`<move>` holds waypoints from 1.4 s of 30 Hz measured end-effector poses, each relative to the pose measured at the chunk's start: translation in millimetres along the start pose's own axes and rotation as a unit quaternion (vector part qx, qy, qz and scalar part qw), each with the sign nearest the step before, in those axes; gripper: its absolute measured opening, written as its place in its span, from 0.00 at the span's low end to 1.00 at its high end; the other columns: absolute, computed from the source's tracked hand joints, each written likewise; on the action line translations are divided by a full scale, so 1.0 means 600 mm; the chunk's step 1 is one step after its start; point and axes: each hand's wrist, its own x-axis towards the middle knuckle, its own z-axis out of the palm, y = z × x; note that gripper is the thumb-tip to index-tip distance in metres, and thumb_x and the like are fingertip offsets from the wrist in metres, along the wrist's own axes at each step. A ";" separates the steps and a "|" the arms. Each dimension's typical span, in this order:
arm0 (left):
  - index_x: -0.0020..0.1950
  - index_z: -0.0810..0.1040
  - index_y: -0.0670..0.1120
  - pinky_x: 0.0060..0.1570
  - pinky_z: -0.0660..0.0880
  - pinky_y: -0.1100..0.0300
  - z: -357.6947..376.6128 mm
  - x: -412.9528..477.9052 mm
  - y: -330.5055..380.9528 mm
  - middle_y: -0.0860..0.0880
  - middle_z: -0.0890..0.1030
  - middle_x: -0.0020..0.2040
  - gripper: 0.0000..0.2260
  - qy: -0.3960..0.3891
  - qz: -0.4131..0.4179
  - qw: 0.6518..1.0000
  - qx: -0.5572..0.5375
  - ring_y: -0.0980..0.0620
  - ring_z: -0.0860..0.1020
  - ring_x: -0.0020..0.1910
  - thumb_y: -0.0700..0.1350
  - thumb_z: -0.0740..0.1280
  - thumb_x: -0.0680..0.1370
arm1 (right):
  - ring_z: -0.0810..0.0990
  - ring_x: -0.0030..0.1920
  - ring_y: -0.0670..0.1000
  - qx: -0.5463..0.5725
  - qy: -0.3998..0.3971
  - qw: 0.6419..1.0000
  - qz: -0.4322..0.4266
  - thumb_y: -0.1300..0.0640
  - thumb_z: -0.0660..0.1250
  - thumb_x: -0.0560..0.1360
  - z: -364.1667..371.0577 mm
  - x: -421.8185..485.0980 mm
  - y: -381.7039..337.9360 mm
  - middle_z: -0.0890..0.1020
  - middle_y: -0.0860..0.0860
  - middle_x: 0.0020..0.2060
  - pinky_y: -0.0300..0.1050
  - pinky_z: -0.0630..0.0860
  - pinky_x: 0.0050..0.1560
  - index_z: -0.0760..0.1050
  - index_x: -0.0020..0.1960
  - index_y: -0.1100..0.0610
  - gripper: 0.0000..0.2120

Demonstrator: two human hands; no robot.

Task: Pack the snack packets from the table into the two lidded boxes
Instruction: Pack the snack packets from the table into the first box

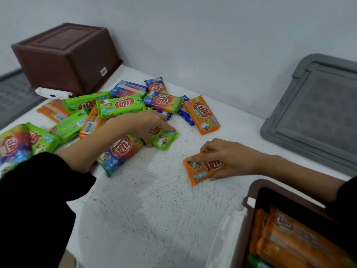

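Snack packets (119, 107) lie heaped across the far left of the white table (154, 209), green, orange and blue ones overlapping, with one orange packet (204, 115) apart at the heap's right edge. The left hand (148, 124) is curled over a green packet (165, 139) at the near edge of the heap, fingers on top and thumb at its near side. The right hand (228, 157) grips a second orange packet (201, 169) lying alone nearer the open brown box (251, 190) at the near right, which already holds orange packets stood on edge. The step looks like picking up two at once. Next, each packet needs lifting and carrying right into that box, slotted beside the others. An upturned brown box (63, 55) sits far left; a grey lid (313, 113) lies at the right.
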 end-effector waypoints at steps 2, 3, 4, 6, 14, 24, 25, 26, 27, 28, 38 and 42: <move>0.72 0.64 0.56 0.58 0.68 0.61 -0.006 -0.001 0.003 0.51 0.70 0.66 0.36 0.022 0.005 1.000 -0.014 0.51 0.70 0.61 0.47 0.76 0.67 | 0.68 0.57 0.48 -0.023 -0.018 0.999 0.031 0.42 0.66 0.72 -0.017 -0.007 0.000 0.69 0.49 0.59 0.44 0.72 0.54 0.57 0.72 0.36 0.32; 0.71 0.65 0.56 0.57 0.66 0.64 -0.009 -0.002 0.008 0.50 0.70 0.66 0.35 0.040 0.005 0.998 -0.040 0.52 0.70 0.61 0.46 0.76 0.67 | 0.68 0.58 0.48 -0.030 -0.012 0.998 0.047 0.42 0.67 0.71 -0.027 -0.014 0.000 0.69 0.48 0.59 0.44 0.72 0.53 0.57 0.71 0.36 0.33; 0.71 0.66 0.55 0.56 0.65 0.65 -0.014 -0.004 0.014 0.50 0.70 0.66 0.35 0.064 0.010 0.996 -0.067 0.52 0.70 0.60 0.45 0.76 0.67 | 0.68 0.58 0.48 -0.031 -0.001 0.997 0.066 0.42 0.68 0.70 -0.039 -0.024 0.001 0.69 0.48 0.59 0.44 0.71 0.53 0.57 0.71 0.36 0.33; 0.71 0.66 0.55 0.55 0.62 0.67 -0.033 -0.009 0.034 0.51 0.70 0.62 0.35 0.120 0.036 0.988 -0.090 0.54 0.69 0.57 0.44 0.76 0.66 | 0.69 0.57 0.49 -0.017 0.033 0.994 0.104 0.41 0.69 0.69 -0.067 -0.050 0.002 0.70 0.49 0.57 0.45 0.71 0.53 0.57 0.70 0.34 0.34; 0.69 0.68 0.59 0.50 0.70 0.61 -0.173 -0.052 0.166 0.53 0.71 0.53 0.37 0.208 0.158 0.965 -0.030 0.54 0.73 0.49 0.65 0.66 0.60 | 0.72 0.47 0.48 0.006 0.172 0.951 0.257 0.37 0.70 0.65 -0.176 -0.230 -0.066 0.73 0.48 0.49 0.48 0.73 0.46 0.57 0.66 0.29 0.34; 0.66 0.71 0.55 0.41 0.68 0.71 -0.156 -0.124 0.378 0.57 0.74 0.50 0.35 0.149 0.339 0.929 0.010 0.61 0.72 0.46 0.68 0.66 0.62 | 0.74 0.44 0.41 0.065 0.156 0.914 0.368 0.28 0.61 0.56 -0.129 -0.424 -0.264 0.74 0.41 0.48 0.44 0.75 0.44 0.57 0.68 0.30 0.41; 0.66 0.70 0.55 0.42 0.68 0.73 -0.141 -0.129 0.394 0.58 0.74 0.50 0.35 0.139 0.345 0.928 0.011 0.62 0.71 0.47 0.69 0.65 0.62 | 0.73 0.45 0.41 0.070 0.140 0.914 0.374 0.28 0.60 0.55 -0.115 -0.434 -0.278 0.74 0.40 0.48 0.42 0.74 0.45 0.56 0.68 0.29 0.41; 0.67 0.69 0.56 0.42 0.67 0.73 -0.125 -0.132 0.411 0.59 0.73 0.51 0.35 0.124 0.352 0.928 0.013 0.62 0.72 0.47 0.69 0.64 0.62 | 0.73 0.47 0.41 0.072 0.117 0.915 0.380 0.28 0.60 0.55 -0.100 -0.443 -0.289 0.72 0.38 0.49 0.37 0.72 0.44 0.54 0.68 0.29 0.41; 0.68 0.68 0.56 0.42 0.68 0.72 -0.107 -0.134 0.426 0.58 0.73 0.52 0.36 0.108 0.359 0.927 0.014 0.62 0.72 0.48 0.69 0.64 0.62 | 0.72 0.48 0.40 0.068 0.088 0.916 0.384 0.29 0.61 0.55 -0.087 -0.451 -0.299 0.70 0.36 0.50 0.32 0.69 0.44 0.53 0.68 0.29 0.41; 0.68 0.67 0.56 0.43 0.69 0.70 -0.090 -0.136 0.441 0.58 0.73 0.54 0.37 0.090 0.366 0.926 0.017 0.61 0.72 0.50 0.68 0.65 0.62 | 0.70 0.48 0.40 0.063 0.058 0.918 0.386 0.30 0.64 0.57 -0.076 -0.456 -0.310 0.68 0.36 0.50 0.28 0.66 0.42 0.53 0.68 0.30 0.42; 0.68 0.71 0.48 0.41 0.75 0.61 -0.018 -0.144 0.515 0.51 0.76 0.57 0.35 0.163 0.385 0.888 0.193 0.51 0.78 0.53 0.66 0.67 0.66 | 0.61 0.69 0.45 0.053 0.004 0.911 0.408 0.39 0.67 0.69 0.004 -0.471 -0.363 0.62 0.42 0.67 0.39 0.65 0.64 0.53 0.72 0.38 0.37; 0.57 0.80 0.49 0.23 0.66 0.65 -0.014 -0.137 0.513 0.53 0.79 0.46 0.33 0.201 0.399 0.863 0.235 0.54 0.77 0.40 0.70 0.64 0.60 | 0.71 0.63 0.49 0.003 0.044 0.914 0.404 0.36 0.69 0.65 0.016 -0.469 -0.360 0.70 0.46 0.63 0.42 0.75 0.55 0.59 0.70 0.42 0.37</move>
